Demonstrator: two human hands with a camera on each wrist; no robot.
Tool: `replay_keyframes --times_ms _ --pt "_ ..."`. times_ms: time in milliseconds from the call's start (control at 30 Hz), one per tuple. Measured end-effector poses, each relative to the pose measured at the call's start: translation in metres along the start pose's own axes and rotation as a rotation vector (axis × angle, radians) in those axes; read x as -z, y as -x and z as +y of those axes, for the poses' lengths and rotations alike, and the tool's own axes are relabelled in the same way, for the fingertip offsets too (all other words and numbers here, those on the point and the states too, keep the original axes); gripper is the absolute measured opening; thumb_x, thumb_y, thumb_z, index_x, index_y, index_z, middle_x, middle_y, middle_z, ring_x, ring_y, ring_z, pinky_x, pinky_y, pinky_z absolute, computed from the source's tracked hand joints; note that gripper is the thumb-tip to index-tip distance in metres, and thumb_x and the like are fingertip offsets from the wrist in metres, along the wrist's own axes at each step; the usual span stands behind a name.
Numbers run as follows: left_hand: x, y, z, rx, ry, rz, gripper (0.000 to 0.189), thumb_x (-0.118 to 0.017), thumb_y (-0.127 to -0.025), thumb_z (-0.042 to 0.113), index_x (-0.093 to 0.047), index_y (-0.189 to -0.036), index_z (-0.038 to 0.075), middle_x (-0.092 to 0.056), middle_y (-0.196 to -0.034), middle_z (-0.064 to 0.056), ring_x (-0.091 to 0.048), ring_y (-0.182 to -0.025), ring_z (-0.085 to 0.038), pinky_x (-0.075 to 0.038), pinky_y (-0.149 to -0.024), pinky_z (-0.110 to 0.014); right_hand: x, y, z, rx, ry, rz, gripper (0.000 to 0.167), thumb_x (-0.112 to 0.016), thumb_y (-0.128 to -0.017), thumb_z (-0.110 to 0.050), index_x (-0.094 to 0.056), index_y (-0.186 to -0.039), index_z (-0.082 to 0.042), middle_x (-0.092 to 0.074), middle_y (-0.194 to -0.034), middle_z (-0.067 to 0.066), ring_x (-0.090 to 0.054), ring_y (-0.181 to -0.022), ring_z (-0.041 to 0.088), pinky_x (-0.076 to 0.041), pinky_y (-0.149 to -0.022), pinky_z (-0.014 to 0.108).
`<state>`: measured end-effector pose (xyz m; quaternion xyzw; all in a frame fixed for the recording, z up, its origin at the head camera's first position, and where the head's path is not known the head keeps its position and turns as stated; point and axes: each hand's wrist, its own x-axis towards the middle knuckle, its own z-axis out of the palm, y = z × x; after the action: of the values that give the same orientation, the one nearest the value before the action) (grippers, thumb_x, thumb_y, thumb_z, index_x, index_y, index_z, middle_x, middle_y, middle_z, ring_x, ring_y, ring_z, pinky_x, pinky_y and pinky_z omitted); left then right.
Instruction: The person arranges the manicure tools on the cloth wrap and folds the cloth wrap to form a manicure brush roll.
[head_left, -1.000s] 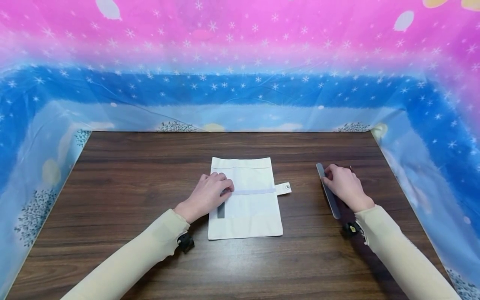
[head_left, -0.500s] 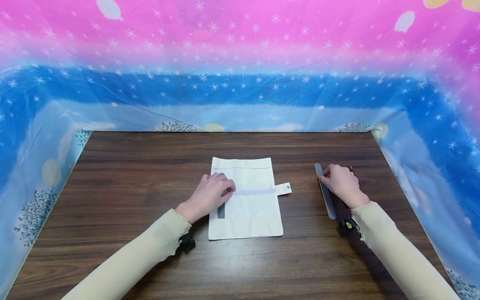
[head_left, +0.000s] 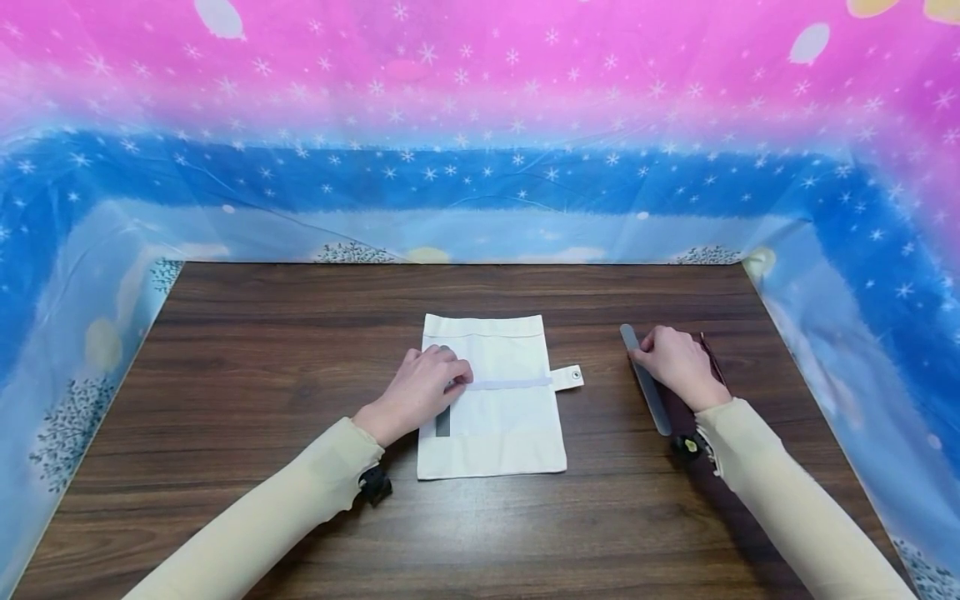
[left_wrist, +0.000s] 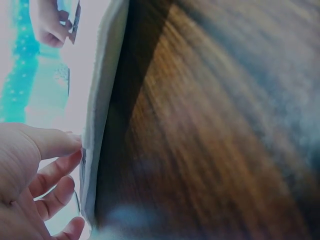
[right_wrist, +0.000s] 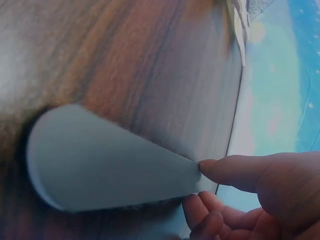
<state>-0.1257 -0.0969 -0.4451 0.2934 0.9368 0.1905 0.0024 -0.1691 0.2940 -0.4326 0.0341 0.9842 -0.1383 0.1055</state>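
Observation:
A white cloth case [head_left: 506,425] lies spread on the table, with a pale band across it and a snap strap [head_left: 567,377] at its right edge. My left hand [head_left: 416,383] rests on its left side, thumb and fingertips pinched at the band. Under that hand shows a dark grey strip [head_left: 443,422], partly hidden. To the right, my right hand [head_left: 681,364] pinches a flat grey nail file [head_left: 654,404] with rounded ends between thumb and fingers. In the right wrist view the nail file [right_wrist: 105,160] is held by its edges, close above the wood.
Behind the right hand lies a thin reddish-brown stick [head_left: 713,358], partly hidden. The brown wooden table [head_left: 300,308] is bordered by a pink and blue snowflake cloth [head_left: 480,183] at the back and sides.
My right hand has moved slightly left with the nail file, uncovering more of the thin stick. My left hand and the cloth case have hardly moved.

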Motion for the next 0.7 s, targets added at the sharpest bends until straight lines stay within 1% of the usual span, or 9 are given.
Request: replay_keyframes --times_ms 200,400,567,700 --pt "0.0005 0.0002 0.0014 0.003 -0.003 -0.004 0.007 -0.075 -0.097 0.012 -0.076 -0.098 0.019 -0.069 -0.093 0.002 -0.056 -0.086 -0.021 -0.040 -0.076 -0.041 0.0006 -0.0014 -0.0021 0.025 -0.030 0.003 0.028 -0.072 -0.097 -0.030 -0.072 -0.100 -0.002 -0.073 -0.097 0.017 -0.066 -0.079 0.031 -0.050 -0.070 0.048" --pt "0.0002 0.0000 0.0015 0.012 0.005 -0.015 0.008 -0.074 -0.097 0.011 -0.074 -0.098 0.019 -0.069 -0.095 0.001 -0.056 -0.088 -0.021 -0.039 -0.077 -0.041 0.0004 -0.0050 0.0001 0.036 -0.100 -0.037 0.031 -0.071 -0.098 -0.029 -0.072 -0.104 0.001 -0.072 -0.102 0.018 -0.064 -0.083 0.030 -0.050 -0.074 0.045" --pt "-0.0013 0.0003 0.0008 -0.005 0.005 0.002 0.008 -0.071 -0.099 0.010 -0.072 -0.096 0.018 -0.068 -0.093 0.001 -0.056 -0.089 -0.022 -0.038 -0.076 -0.041 0.0008 -0.0061 0.0013 0.052 -0.170 -0.070 0.030 -0.069 -0.099 -0.030 -0.072 -0.102 0.000 -0.072 -0.097 0.013 -0.063 -0.083 0.027 -0.050 -0.075 0.042" --pt "-0.0018 0.0009 0.0012 -0.026 0.005 0.025 0.010 -0.069 -0.100 0.009 -0.071 -0.095 0.017 -0.067 -0.092 0.001 -0.056 -0.088 -0.022 -0.037 -0.075 -0.041 0.0031 -0.0058 -0.0005 0.072 -0.195 -0.063 0.028 -0.067 -0.100 -0.029 -0.072 -0.100 -0.001 -0.071 -0.096 0.012 -0.063 -0.084 0.027 -0.050 -0.077 0.044"
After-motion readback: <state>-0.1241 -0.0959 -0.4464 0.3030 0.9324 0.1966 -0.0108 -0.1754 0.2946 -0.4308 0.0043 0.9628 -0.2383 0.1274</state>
